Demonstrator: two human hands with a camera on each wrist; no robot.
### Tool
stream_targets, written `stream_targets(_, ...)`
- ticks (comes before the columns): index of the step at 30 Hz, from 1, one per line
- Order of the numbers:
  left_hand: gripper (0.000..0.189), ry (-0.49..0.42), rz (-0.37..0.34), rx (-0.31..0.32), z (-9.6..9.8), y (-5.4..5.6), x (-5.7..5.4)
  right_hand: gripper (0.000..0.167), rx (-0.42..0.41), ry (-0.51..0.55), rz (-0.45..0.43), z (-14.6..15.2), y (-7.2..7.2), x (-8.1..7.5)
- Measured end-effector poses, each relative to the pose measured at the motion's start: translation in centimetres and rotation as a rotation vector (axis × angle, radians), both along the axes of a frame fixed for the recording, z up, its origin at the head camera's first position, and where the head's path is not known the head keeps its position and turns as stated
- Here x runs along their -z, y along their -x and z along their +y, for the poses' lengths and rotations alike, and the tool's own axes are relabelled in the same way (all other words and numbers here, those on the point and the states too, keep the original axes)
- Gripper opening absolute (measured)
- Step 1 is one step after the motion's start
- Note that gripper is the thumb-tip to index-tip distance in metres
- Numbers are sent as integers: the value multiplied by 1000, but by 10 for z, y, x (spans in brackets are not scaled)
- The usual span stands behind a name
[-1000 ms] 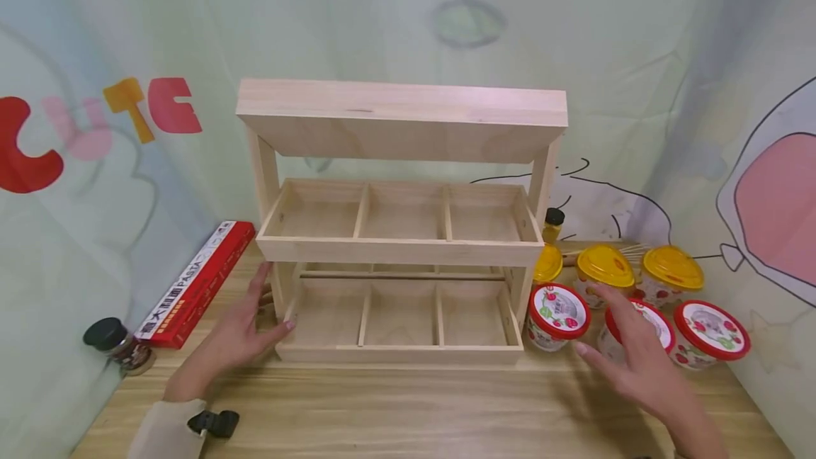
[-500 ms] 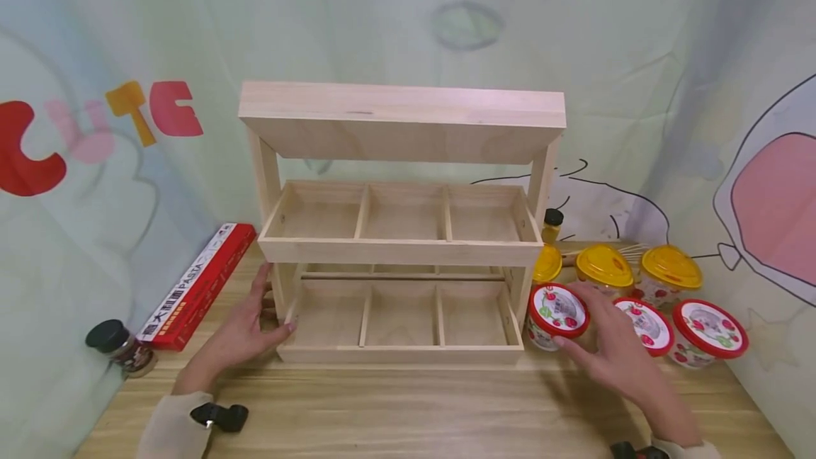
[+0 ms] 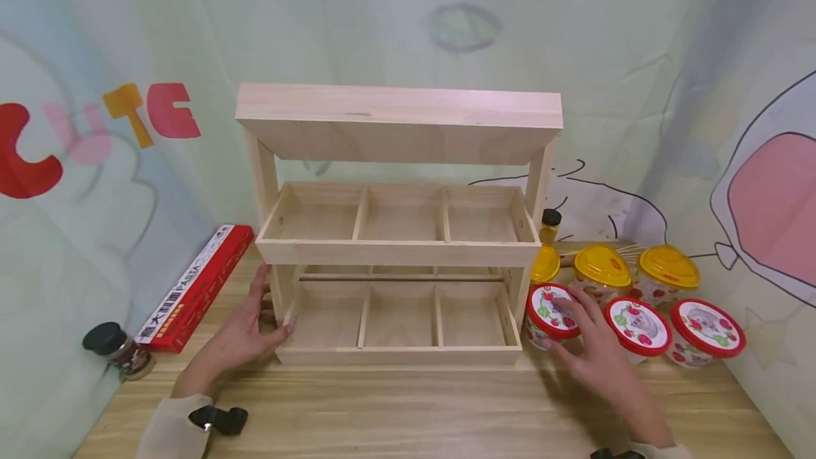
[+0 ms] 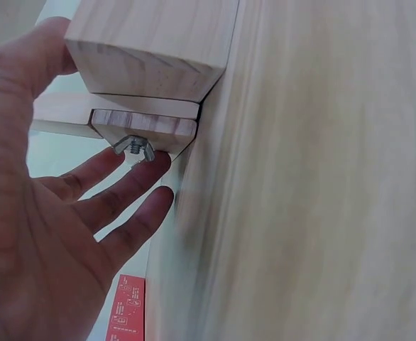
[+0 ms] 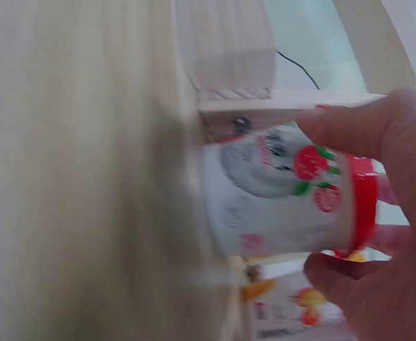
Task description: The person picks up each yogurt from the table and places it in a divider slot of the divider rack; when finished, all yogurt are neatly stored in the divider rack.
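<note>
A two-tier wooden rack with divided bins stands mid-table. At its lower left corner my left hand grips the rack's side, thumb on the lower bin's edge. In the left wrist view its fingers lie by a metal wing nut on the rack's side. My right hand holds the leftmost red-lidded tub, beside the rack's right side. Thumb and fingers span the tub's red lid in the right wrist view. Fingertips partly cover the lid's cherry print in the head view.
More red-lidded tubs and yellow-lidded tubs crowd the right side. A black-capped bottle is behind them. On the left lie a red pasta box and a dark-lidded jar. Printed curtains surround the table.
From above the middle red-lidded tub, my right hand has moved left and taken hold of the leftmost one. The left hand keeps its place on the rack.
</note>
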State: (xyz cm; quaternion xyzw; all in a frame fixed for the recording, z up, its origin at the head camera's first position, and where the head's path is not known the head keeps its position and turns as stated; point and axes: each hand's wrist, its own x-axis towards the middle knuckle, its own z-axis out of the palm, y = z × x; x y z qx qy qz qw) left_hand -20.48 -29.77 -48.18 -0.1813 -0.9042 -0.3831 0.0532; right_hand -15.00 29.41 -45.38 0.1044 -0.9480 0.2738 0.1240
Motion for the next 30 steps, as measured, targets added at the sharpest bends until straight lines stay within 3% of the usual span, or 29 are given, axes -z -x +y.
stream_targets(4,133,-7,2,3,0,1,-1,72,-10,30,209,-4,2,15)
stream_targets(6,133,-7,3,2,0,3,-1,73,-5,35,264,-5,2,20)
stream_targets(16,133,-28,-8,9,1,1,-1,76,22,43,253,-7,1,16)
stream_targets(24,133,-4,-34,-7,2,1,-3,77,40,88,326,-3,-5,-5)
stream_targets(30,134,-5,-40,-7,1,-1,-4,82,52,95,323,-1,-10,-26)
